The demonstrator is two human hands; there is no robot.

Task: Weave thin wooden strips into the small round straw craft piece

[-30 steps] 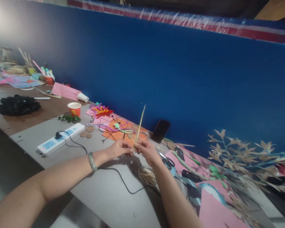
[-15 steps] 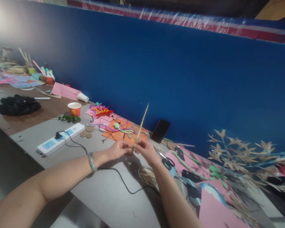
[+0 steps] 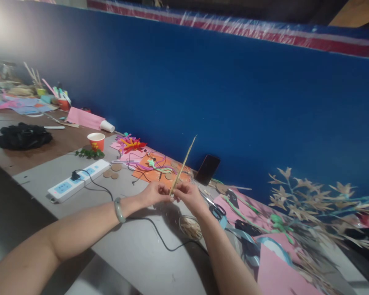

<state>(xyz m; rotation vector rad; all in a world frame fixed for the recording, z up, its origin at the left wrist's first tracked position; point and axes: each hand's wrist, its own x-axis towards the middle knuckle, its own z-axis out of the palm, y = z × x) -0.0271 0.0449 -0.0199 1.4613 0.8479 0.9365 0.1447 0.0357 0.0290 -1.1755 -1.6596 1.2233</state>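
Though still between fingers [image 3: 182,189], pale strip [image 3: 183,164] farther aslant rightward.

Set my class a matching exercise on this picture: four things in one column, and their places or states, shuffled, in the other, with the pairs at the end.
Things
1. pale strip
2. power strip
3. phone
4. bangle

Places or states
A. pale green, around the left wrist
B. propped up by the blue wall
C. on the grey tabletop, with a black plug in it
D. tilted, rising from between the left hand and the right hand

Pairs: 1-D, 2-C, 3-B, 4-A
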